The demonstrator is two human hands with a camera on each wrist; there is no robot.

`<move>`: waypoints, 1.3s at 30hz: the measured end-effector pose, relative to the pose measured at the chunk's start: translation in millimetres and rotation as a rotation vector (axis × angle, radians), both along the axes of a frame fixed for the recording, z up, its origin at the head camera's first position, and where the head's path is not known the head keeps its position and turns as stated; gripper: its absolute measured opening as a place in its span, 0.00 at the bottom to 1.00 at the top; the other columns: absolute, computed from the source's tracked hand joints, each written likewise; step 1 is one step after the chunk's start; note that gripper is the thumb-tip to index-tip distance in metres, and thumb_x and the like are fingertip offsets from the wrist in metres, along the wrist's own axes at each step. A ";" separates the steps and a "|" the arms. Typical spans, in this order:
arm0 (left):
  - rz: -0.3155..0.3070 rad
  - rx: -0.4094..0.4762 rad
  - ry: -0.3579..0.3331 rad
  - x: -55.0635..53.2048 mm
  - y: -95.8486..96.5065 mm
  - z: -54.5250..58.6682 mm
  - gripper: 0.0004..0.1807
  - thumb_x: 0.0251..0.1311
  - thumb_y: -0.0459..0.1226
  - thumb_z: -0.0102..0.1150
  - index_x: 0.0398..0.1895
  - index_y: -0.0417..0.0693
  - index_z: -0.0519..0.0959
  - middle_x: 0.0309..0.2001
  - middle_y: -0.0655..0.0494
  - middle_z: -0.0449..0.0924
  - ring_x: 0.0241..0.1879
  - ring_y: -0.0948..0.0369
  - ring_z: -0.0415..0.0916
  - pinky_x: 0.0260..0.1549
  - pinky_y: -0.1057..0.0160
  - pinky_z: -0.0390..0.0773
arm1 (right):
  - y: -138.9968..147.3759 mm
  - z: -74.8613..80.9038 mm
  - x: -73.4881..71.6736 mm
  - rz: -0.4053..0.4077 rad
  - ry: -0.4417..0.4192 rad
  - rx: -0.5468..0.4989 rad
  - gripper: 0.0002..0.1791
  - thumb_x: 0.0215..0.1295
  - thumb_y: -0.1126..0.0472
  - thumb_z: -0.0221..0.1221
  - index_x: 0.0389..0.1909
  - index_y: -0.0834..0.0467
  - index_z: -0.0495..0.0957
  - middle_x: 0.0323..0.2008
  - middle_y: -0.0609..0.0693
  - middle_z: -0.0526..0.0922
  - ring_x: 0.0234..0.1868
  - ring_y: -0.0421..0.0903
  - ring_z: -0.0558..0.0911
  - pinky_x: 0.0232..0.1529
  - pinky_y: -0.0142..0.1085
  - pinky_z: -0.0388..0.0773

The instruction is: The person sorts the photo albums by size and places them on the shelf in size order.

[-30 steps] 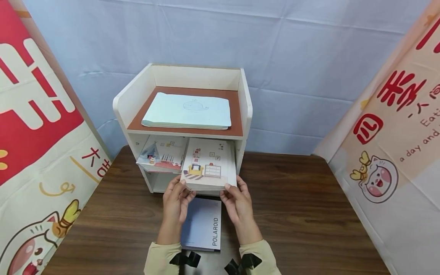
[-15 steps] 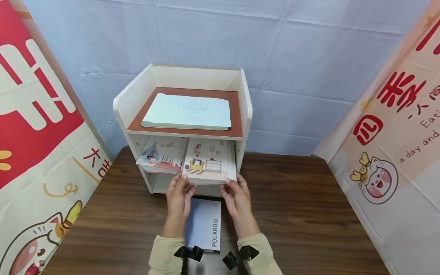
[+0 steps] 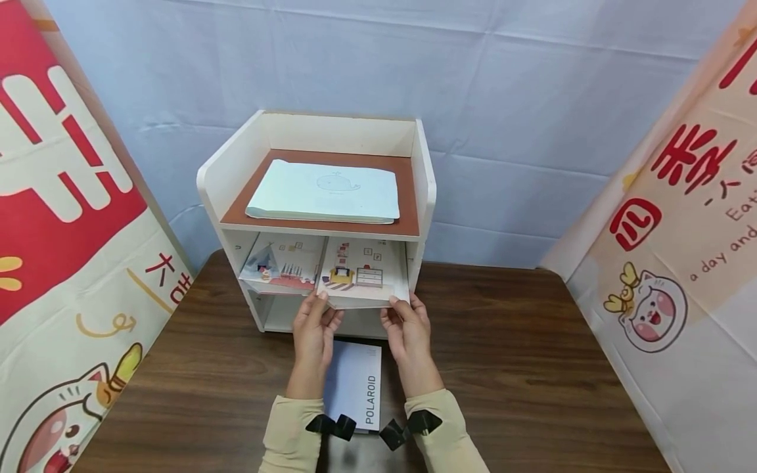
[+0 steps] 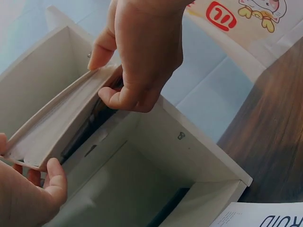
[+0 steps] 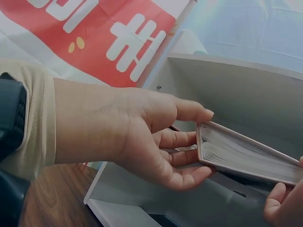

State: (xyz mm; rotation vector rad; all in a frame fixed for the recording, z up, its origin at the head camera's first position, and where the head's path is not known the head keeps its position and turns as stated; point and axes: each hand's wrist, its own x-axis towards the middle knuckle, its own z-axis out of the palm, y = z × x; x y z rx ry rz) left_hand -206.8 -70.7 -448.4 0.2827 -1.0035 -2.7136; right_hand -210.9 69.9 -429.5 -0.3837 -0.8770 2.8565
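Both hands grip the front end of a thick white hardcover book [image 3: 361, 286], its cover printed with a yellow chair and a dresser. In the head view my left hand [image 3: 313, 332] pinches its left front corner, thumb on top, while my right hand [image 3: 409, 332] pinches the right one. Most of the book lies on the middle level of a white shelf unit [image 3: 426, 177]; the near end sticks out. Its page edges [image 5: 236, 153] show between the covers in the right wrist view. To its left lies a similar book [image 3: 286, 263] with a tent picture, also jutting out.
On the brown top level lies a pad [image 3: 296, 190] with a whale drawing. A blue-white POLAROID book [image 3: 355, 387] lies on the dark wooden table [image 3: 508, 355] between the forearms. Printed banners [image 3: 644, 263] flank the table, and a pale blue cloth [image 3: 532, 131] hangs behind.
Both hands have moved forward with the book, which has slid deeper into the middle level of the shelf unit. The other books and the whale pad stay put.
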 end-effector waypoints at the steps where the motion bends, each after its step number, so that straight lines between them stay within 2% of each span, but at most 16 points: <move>1: 0.003 -0.009 -0.011 -0.1 -0.1 -0.1 0.06 0.62 0.35 0.57 0.41 0.45 0.77 0.31 0.51 0.75 0.29 0.60 0.73 0.33 0.62 0.77 | -0.8 0.3 -0.1 -0.007 -0.007 -0.004 0.21 0.59 0.79 0.48 0.51 0.62 0.59 0.44 0.59 0.64 0.32 0.46 0.70 0.34 0.34 0.72; 7: 0.039 -0.023 -0.110 -1.7 1.0 -0.2 0.07 0.56 0.39 0.64 0.30 0.49 0.76 0.26 0.55 0.74 0.28 0.61 0.73 0.28 0.64 0.75 | -5.7 2.9 0.3 -0.041 -0.038 -0.014 0.21 0.60 0.79 0.50 0.52 0.62 0.61 0.45 0.59 0.65 0.34 0.47 0.70 0.37 0.35 0.72; 12: 0.056 0.018 -0.160 -4.5 4.4 0.0 0.10 0.55 0.42 0.65 0.29 0.48 0.74 0.25 0.55 0.73 0.26 0.62 0.73 0.26 0.67 0.73 | -8.9 3.7 -1.4 -0.060 -0.034 -0.056 0.19 0.61 0.79 0.50 0.52 0.65 0.62 0.44 0.60 0.66 0.34 0.47 0.71 0.41 0.36 0.73; 18: 0.087 0.112 -0.135 -7.5 9.2 3.8 0.08 0.57 0.36 0.63 0.29 0.44 0.73 0.24 0.53 0.73 0.26 0.61 0.73 0.29 0.66 0.76 | -11.9 4.3 -4.4 -0.066 -0.024 -0.116 0.18 0.61 0.81 0.48 0.50 0.67 0.63 0.44 0.60 0.64 0.36 0.47 0.70 0.42 0.36 0.74; 23: 0.089 0.150 -0.118 -8.9 13.1 5.8 0.04 0.59 0.31 0.60 0.30 0.43 0.73 0.25 0.51 0.75 0.27 0.61 0.75 0.33 0.64 0.78 | -11.6 4.5 -8.7 -0.091 -0.070 -0.143 0.14 0.60 0.81 0.49 0.43 0.66 0.61 0.40 0.60 0.63 0.32 0.46 0.71 0.39 0.35 0.76; 26: 0.087 0.159 -0.113 -8.4 14.4 5.8 0.04 0.58 0.31 0.60 0.31 0.42 0.74 0.26 0.51 0.76 0.28 0.60 0.76 0.35 0.62 0.78 | -10.3 3.9 -10.6 -0.102 -0.099 -0.143 0.14 0.59 0.81 0.50 0.42 0.65 0.60 0.38 0.60 0.63 0.30 0.46 0.71 0.38 0.36 0.76; 29: 0.075 0.168 -0.112 -6.5 14.7 4.0 0.04 0.59 0.29 0.59 0.32 0.42 0.73 0.27 0.51 0.77 0.29 0.60 0.78 0.36 0.61 0.78 | -9.0 2.0 -11.2 -0.098 -0.120 -0.123 0.14 0.59 0.80 0.51 0.40 0.64 0.61 0.35 0.59 0.66 0.29 0.45 0.71 0.36 0.35 0.76; 34: 0.024 0.175 -0.101 -2.7 15.6 -0.6 0.05 0.59 0.25 0.54 0.35 0.42 0.73 0.27 0.50 0.80 0.31 0.59 0.80 0.35 0.59 0.79 | -6.1 -2.8 -11.6 -0.077 -0.132 -0.072 0.11 0.60 0.78 0.53 0.29 0.62 0.63 0.21 0.52 0.71 0.20 0.41 0.72 0.26 0.30 0.72; 39: -0.001 0.155 -0.082 0.4 18.0 -0.7 0.05 0.59 0.25 0.53 0.36 0.42 0.74 0.29 0.51 0.81 0.34 0.58 0.80 0.37 0.58 0.78 | -4.6 -4.2 -10.9 -0.042 -0.120 -0.052 0.10 0.61 0.76 0.53 0.28 0.61 0.63 0.19 0.50 0.71 0.20 0.40 0.72 0.25 0.29 0.69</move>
